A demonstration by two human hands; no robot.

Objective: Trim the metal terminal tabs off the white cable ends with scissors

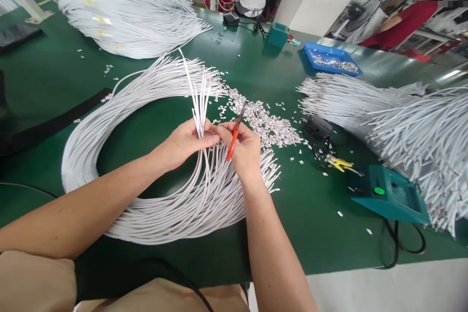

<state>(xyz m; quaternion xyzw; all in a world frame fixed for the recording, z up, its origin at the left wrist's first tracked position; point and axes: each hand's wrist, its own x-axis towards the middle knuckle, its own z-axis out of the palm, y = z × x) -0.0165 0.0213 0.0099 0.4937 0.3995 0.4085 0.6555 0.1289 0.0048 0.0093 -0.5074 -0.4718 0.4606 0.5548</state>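
A large curved bundle of white cables [84, 131] lies on the green table, open on its right side. My left hand [183, 144] is closed round several white cables [199, 102] whose ends point up, above the bundle's lower arm. My right hand [244, 148] holds a small tool with orange handles [233, 142], its dark tip pointing up and away. The fingertips of both hands meet beside the held cables; whether a cable end is between them is too small to tell. Beyond my right hand lies a heap of small pale pieces [270, 124].
Another white cable bundle [124, 14] lies at the back left, more cables [413, 107] at the right. A blue tray [331, 58], yellow-handled pliers [338, 163], a teal device [391, 192] and a second teal box [278, 35] are on the table. Two people are beyond it.
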